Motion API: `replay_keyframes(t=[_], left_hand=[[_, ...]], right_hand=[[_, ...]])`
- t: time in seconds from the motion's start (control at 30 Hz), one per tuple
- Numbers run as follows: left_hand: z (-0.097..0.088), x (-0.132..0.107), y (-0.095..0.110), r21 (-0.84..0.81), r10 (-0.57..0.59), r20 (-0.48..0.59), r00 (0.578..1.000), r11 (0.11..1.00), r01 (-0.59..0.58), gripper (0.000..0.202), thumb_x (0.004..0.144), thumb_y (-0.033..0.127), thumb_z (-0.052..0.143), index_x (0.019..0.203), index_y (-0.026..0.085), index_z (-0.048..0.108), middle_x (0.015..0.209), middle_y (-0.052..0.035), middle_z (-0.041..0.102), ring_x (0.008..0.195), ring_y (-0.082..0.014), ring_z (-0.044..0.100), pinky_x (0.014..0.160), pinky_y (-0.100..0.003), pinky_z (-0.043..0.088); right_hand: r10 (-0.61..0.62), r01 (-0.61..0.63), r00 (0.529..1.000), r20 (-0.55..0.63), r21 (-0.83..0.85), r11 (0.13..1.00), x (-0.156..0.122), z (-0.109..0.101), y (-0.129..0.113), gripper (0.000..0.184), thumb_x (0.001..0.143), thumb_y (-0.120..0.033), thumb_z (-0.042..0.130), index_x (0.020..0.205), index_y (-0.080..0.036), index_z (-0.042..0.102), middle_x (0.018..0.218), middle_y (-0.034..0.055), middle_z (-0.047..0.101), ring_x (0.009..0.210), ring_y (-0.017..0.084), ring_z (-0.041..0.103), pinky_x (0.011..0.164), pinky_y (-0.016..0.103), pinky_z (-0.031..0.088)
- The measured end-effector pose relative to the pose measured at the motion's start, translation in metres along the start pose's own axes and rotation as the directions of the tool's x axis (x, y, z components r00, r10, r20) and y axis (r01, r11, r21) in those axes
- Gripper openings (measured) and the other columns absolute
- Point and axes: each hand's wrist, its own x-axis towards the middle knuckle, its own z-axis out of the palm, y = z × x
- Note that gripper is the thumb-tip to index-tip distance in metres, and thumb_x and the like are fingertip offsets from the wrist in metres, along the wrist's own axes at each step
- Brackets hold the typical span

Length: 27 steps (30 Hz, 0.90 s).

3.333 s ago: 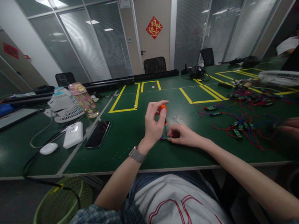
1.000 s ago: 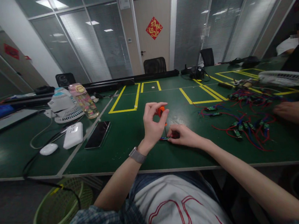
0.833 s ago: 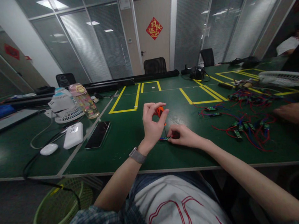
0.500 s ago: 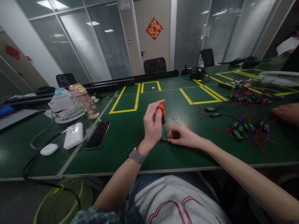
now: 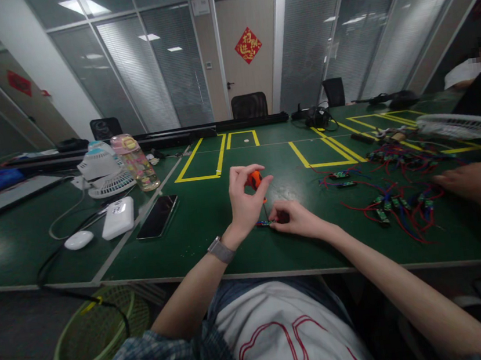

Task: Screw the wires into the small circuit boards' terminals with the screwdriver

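Note:
My left hand (image 5: 245,202) is raised over the green table (image 5: 210,219), its fingertips pinched round the orange handle of a small screwdriver (image 5: 256,180) that stands upright, tip down. Its tip meets a small green circuit board (image 5: 265,222) lying flat on the table. My right hand (image 5: 295,219) rests on the table just right of the board, with its fingers closed on the board's edge. A watch sits on my left wrist.
Several boards with red and blue wires (image 5: 394,202) lie at the right, by another person's hand (image 5: 468,181). A phone (image 5: 157,215), power bank (image 5: 117,216), mouse (image 5: 78,239), fan (image 5: 103,170) and bottle (image 5: 136,162) are left. A green basket (image 5: 96,329) sits below.
My left fingers have shifted round the screwdriver handle, the thumb and forefinger changing grip. The other person's hand at the right has drawn back toward the wires. My right hand has stayed put.

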Motion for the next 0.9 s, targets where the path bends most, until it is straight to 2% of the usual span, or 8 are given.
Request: replay_keyframes(t=[0.07,0.17,0.3,0.43,0.53,0.7,0.9], left_hand=[[-0.0007,0.0000,-0.0007,-0.016,-0.002,0.030,1.000,1.000,0.003,0.015,0.092,0.029,0.060,0.105,0.022,0.065,0.099,-0.0041,0.054,0.088,-0.0145,0.055,0.074,-0.026,0.048],[-0.0020,0.0005,-0.0019,-0.048,0.021,0.070,0.997,0.999,-0.017,0.025,0.099,0.026,0.044,0.113,0.022,0.064,0.108,-0.0063,0.058,0.101,-0.0168,0.057,0.084,-0.029,0.048],[-0.0025,0.0011,-0.0035,-0.062,0.034,0.076,0.997,0.998,-0.029,0.031,0.101,0.024,0.037,0.117,0.022,0.063,0.113,-0.0064,0.062,0.106,-0.0176,0.058,0.092,-0.032,0.047],[-0.0015,0.0007,-0.0038,-0.057,-0.002,0.079,0.997,0.998,0.007,0.029,0.101,0.026,0.039,0.118,0.022,0.062,0.109,-0.0060,0.064,0.101,-0.0168,0.060,0.089,-0.031,0.048],[-0.0010,0.0001,-0.0030,-0.066,-0.020,0.086,0.996,0.998,0.026,0.027,0.101,0.027,0.041,0.118,0.023,0.062,0.105,-0.0055,0.064,0.093,-0.0154,0.061,0.081,-0.028,0.049],[-0.0007,0.0000,-0.0011,-0.078,0.012,0.095,0.995,0.997,-0.005,0.021,0.098,0.024,0.049,0.112,0.023,0.064,0.099,-0.0039,0.060,0.084,-0.0128,0.057,0.071,-0.024,0.048],[-0.0002,0.0011,0.0007,-0.009,0.049,0.064,0.997,0.999,-0.048,0.015,0.092,0.023,0.061,0.105,0.023,0.067,0.092,-0.0023,0.054,0.080,-0.0124,0.053,0.072,-0.025,0.046]], right_hand=[[0.004,-0.004,1.000,0.003,-0.003,1.000,0.0001,0.0001,0.0003,0.005,0.075,-0.015,0.065,0.076,-0.016,0.061,0.070,-0.0007,0.057,0.061,0.012,0.051,0.058,0.024,0.040],[0.013,-0.013,1.000,0.000,-0.013,1.000,0.0004,0.0009,0.0016,0.005,0.075,-0.014,0.065,0.076,-0.016,0.061,0.071,-0.0002,0.058,0.062,0.012,0.052,0.058,0.024,0.040],[0.014,-0.014,1.000,0.000,-0.025,1.000,0.0004,0.0013,0.0027,0.005,0.074,-0.014,0.066,0.077,-0.016,0.062,0.072,-0.0001,0.059,0.063,0.013,0.053,0.059,0.024,0.041],[0.017,-0.017,1.000,0.002,-0.023,1.000,0.0002,0.0010,0.0026,0.005,0.075,-0.014,0.066,0.077,-0.016,0.062,0.071,-0.0002,0.059,0.063,0.013,0.053,0.059,0.024,0.041],[0.018,-0.018,1.000,0.003,-0.021,1.000,0.0002,0.0010,0.0024,0.005,0.075,-0.015,0.066,0.077,-0.015,0.063,0.072,0.0002,0.060,0.063,0.013,0.053,0.059,0.024,0.041],[0.013,-0.013,1.000,0.002,-0.013,1.000,0.0005,0.0009,0.0019,0.005,0.074,-0.015,0.066,0.077,-0.016,0.062,0.071,-0.0002,0.058,0.062,0.013,0.053,0.058,0.024,0.041],[0.007,-0.007,1.000,-0.005,-0.010,1.000,0.0006,0.0012,0.0018,0.006,0.074,-0.016,0.066,0.076,-0.017,0.061,0.070,-0.0007,0.058,0.062,0.013,0.052,0.058,0.025,0.042]])
